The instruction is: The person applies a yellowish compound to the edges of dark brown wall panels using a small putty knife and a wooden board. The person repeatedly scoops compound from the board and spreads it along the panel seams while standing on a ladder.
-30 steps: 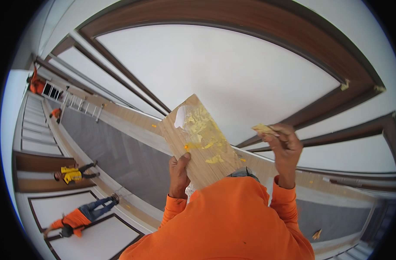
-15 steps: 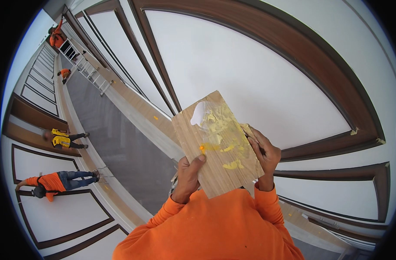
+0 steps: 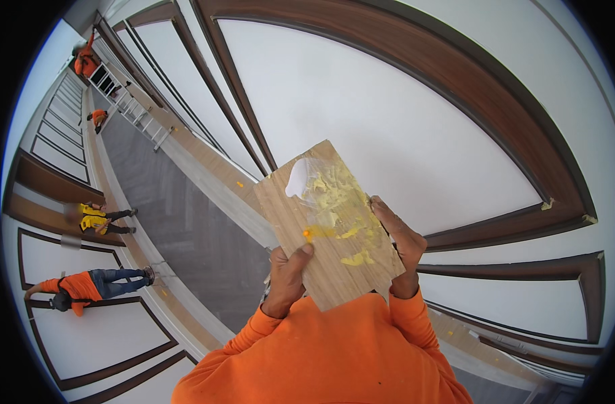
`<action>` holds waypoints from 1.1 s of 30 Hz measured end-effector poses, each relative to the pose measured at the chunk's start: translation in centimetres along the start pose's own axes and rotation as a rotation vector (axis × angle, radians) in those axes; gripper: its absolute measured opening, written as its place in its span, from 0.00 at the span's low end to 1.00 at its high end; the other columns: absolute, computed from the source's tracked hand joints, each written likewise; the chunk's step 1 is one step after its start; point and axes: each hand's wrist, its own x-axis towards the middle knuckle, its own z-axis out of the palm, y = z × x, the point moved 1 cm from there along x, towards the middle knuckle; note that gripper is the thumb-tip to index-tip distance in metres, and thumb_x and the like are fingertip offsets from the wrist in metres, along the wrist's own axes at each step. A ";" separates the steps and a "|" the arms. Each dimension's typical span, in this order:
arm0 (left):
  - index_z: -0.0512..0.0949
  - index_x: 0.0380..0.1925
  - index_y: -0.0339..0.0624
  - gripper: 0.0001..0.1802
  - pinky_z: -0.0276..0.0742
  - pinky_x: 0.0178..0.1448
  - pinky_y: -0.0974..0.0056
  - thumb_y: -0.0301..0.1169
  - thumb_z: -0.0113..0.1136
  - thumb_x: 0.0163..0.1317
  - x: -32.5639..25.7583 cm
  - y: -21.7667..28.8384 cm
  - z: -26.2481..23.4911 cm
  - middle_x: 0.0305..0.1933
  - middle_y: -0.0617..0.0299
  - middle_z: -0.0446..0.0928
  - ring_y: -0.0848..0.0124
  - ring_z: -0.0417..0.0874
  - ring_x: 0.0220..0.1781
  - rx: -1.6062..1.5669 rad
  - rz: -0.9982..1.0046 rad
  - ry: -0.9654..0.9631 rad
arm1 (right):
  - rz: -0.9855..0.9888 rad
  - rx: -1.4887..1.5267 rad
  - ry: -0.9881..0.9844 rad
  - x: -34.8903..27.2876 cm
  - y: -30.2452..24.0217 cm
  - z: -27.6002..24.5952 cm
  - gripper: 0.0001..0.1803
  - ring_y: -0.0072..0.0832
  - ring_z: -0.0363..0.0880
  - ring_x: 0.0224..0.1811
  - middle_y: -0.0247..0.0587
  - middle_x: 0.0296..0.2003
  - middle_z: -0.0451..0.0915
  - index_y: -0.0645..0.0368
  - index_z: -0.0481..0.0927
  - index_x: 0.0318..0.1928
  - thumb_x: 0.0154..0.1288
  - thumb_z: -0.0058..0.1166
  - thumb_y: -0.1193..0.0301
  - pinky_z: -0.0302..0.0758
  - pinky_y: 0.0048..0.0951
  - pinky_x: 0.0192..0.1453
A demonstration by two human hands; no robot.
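Little changed since half a second back: wooden board (image 3: 328, 222) raised a touch, tilt kept, right hand (image 3: 396, 246) shifted onto its right edge. Left hand (image 3: 287, 273) clenched on the board's lower left edge, thumb on top. Right fingers curled round the edge; possibly pinching a small tool, too hidden to tell. Yellow putty (image 3: 341, 209) and a white smear (image 3: 297, 180) toward the board's upper end. Lower corner cut off behind orange sleeves (image 3: 334, 357). Beyond, white wall panels (image 3: 388, 114) with dark trim.

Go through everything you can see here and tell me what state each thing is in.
Wooden board: held up at a tilt, smeared with yellow and white putty.
Left hand: gripping the board's lower edge.
Right hand: holding the board's right edge.
Ladder: leaning against the wall panels.
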 end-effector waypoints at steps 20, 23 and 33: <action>0.85 0.52 0.30 0.16 0.86 0.50 0.63 0.30 0.66 0.69 1.9 2.5 -3.5 0.47 0.56 0.89 0.70 0.90 0.43 0.091 -0.067 -0.203 | 0.748 0.967 0.115 1.9 0.8 -3.9 0.21 0.22 0.82 0.34 0.40 0.42 0.84 0.68 0.80 0.64 0.72 0.60 0.82 0.79 0.25 0.38; 0.86 0.50 0.30 0.16 0.86 0.48 0.64 0.30 0.67 0.67 1.9 3.5 -3.1 0.46 0.56 0.90 0.70 0.90 0.41 0.107 -0.143 -0.225 | 0.741 1.199 0.057 3.1 0.5 -3.1 0.20 0.21 0.82 0.36 0.37 0.41 0.82 0.68 0.79 0.65 0.75 0.58 0.80 0.78 0.23 0.38; 0.86 0.50 0.30 0.15 0.86 0.46 0.65 0.30 0.65 0.68 2.2 4.7 -1.8 0.45 0.56 0.90 0.72 0.90 0.40 0.079 -0.251 -0.308 | 0.821 1.050 0.093 5.6 0.3 -1.1 0.18 0.16 0.75 0.35 0.34 0.41 0.83 0.69 0.82 0.63 0.76 0.58 0.78 0.73 0.22 0.38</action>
